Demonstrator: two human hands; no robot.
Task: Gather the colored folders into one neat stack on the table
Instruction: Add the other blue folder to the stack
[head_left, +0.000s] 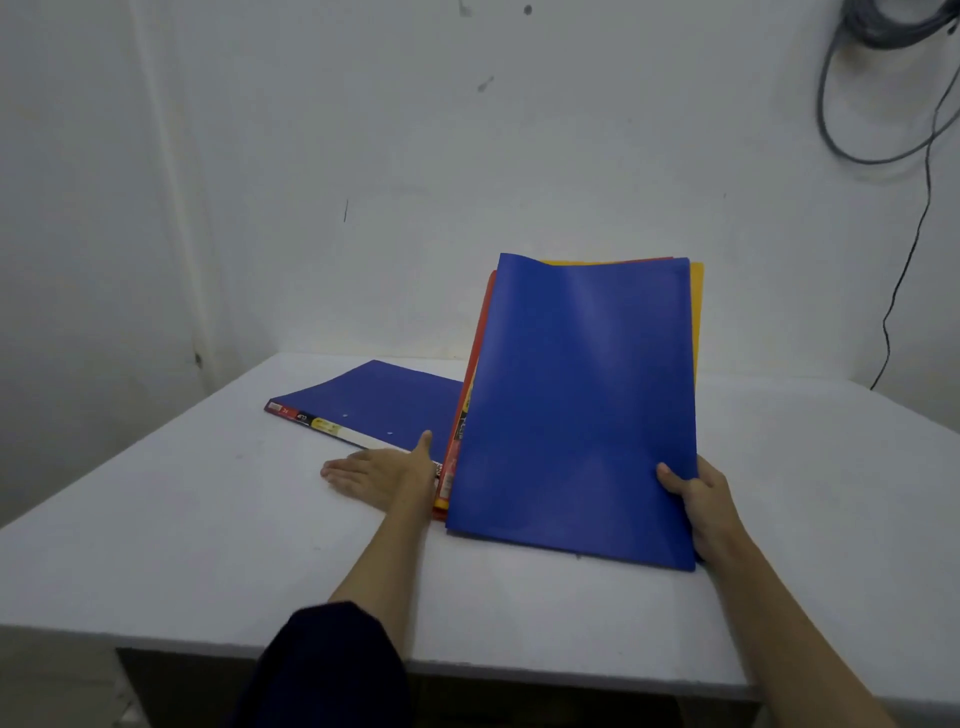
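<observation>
A bundle of folders stands tilted on its lower edge on the white table (208, 519): a blue folder (576, 405) faces me, with a red folder (475, 374) and a yellow folder (697, 312) showing behind it. My right hand (698, 506) grips the bundle's lower right edge, thumb on the blue cover. A second, darker blue folder (374, 402) lies flat on the table to the left, partly hidden behind the bundle. My left hand (382, 475) lies flat on the table, fingers spread, its thumb up against the flat folder's near edge beside the bundle's left side.
White walls close off the table at the back and left. Grey cables (883, 78) hang on the wall at the upper right, one black wire dropping toward the table's far right corner. The table's front edge (467, 670) is close to me.
</observation>
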